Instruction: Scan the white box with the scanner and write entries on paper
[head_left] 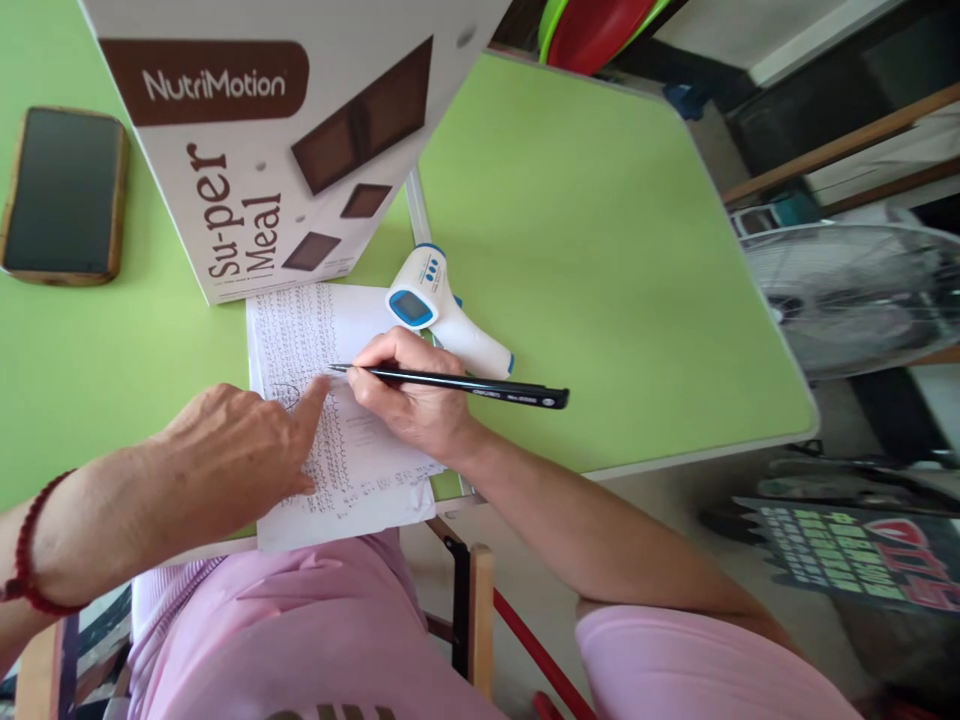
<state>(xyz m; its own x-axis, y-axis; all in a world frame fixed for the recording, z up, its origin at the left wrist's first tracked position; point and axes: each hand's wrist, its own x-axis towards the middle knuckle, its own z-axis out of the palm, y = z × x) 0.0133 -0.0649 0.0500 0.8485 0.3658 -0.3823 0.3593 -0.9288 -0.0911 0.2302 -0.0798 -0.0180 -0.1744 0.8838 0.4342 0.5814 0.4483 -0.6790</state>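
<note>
A white sheet of paper (352, 480) covered in handwritten rows lies on the green table (600, 250), overhanging its near edge. My right hand (409, 395) grips a black pen (465, 383), tip touching the sheet. My left hand (240, 440) rests flat on the paper's left part, index finger pointing at a line near the pen tip. A red bead bracelet (30, 545) circles my left wrist.
A white and blue infrared thermometer (439, 310) lies just beyond my right hand. A large white NutriMotion box (277, 130) stands behind the paper. A dark phone (64, 195) lies far left. A fan (855, 295) stands off the table's right edge.
</note>
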